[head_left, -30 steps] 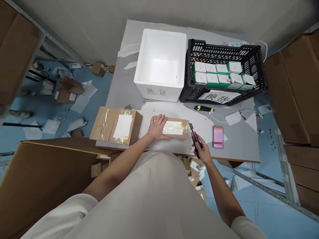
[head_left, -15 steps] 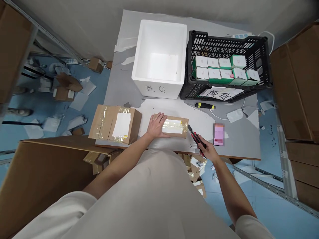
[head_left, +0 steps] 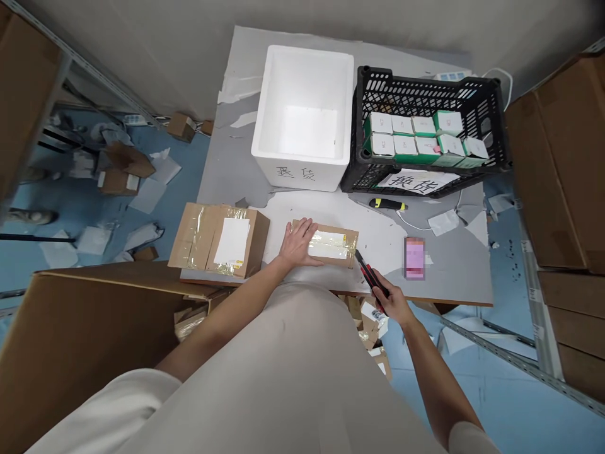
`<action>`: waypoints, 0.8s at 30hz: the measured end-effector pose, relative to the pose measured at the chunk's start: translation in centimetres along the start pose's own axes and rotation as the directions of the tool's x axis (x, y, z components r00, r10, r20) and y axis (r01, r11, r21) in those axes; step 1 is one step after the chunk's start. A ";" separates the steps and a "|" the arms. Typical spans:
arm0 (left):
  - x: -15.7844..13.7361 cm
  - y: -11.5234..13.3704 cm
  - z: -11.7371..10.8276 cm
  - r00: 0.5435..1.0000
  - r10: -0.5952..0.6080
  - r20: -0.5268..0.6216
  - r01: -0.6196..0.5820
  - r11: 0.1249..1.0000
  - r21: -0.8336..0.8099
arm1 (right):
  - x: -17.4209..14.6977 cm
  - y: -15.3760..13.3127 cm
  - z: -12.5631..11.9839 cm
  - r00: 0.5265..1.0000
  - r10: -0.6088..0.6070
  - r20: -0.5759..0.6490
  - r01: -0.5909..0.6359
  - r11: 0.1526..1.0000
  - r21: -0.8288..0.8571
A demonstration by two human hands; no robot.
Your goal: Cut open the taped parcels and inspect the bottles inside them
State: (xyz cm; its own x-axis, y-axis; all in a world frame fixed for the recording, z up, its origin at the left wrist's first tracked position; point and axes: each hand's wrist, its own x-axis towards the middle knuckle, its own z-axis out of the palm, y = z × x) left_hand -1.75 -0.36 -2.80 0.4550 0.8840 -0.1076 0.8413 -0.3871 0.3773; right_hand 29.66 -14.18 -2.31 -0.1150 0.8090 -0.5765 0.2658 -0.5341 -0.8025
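A small taped cardboard box [head_left: 331, 244] with a white label lies near the table's front edge. Spread over its left end, my left hand [head_left: 297, 244] presses it from above with the fingers apart. My right hand [head_left: 393, 301] is wrapped round a black and red utility knife [head_left: 370, 275]. The knife's tip is at the box's taped right end; I cannot tell whether it touches the tape. To the left stands a larger taped cardboard box [head_left: 259, 244] with a white label.
A white foam box [head_left: 302, 169] and a black crate [head_left: 428, 165] holding several green-and-white cartons stand at the back. A yellow-black cutter [head_left: 387, 203] and a phone [head_left: 414, 258] lie to the right. A big open carton [head_left: 108, 280] is at lower left.
The knife has shifted slightly down and left along the small box's right end. My left hand stays on the box, which is turned very slightly. The camera view has shifted a little.
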 end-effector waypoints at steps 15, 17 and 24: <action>0.1 -0.5 0.6 0.998 0.044 -0.047 -0.046 0.997 -0.060 | -3.3 2.3 1.7 0.997 0.025 -0.066 -0.025 1.000 0.008; 0.3 -0.5 0.5 0.998 0.044 -0.042 -0.047 0.996 -0.074 | -3.9 2.8 1.0 0.989 0.035 -0.140 -0.027 0.998 0.060; -1.9 -1.5 0.4 0.961 -0.096 -0.259 0.006 0.944 -0.329 | 1.0 1.3 1.0 0.918 -0.016 -0.396 0.154 0.935 0.319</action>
State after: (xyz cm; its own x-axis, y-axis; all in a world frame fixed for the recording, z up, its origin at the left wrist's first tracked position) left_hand -3.77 -1.59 -3.51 0.2804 0.9548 0.0988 0.7010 -0.2740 0.6584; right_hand 28.93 -14.29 -4.14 0.2690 0.8484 -0.4558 -0.0742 -0.4536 -0.8881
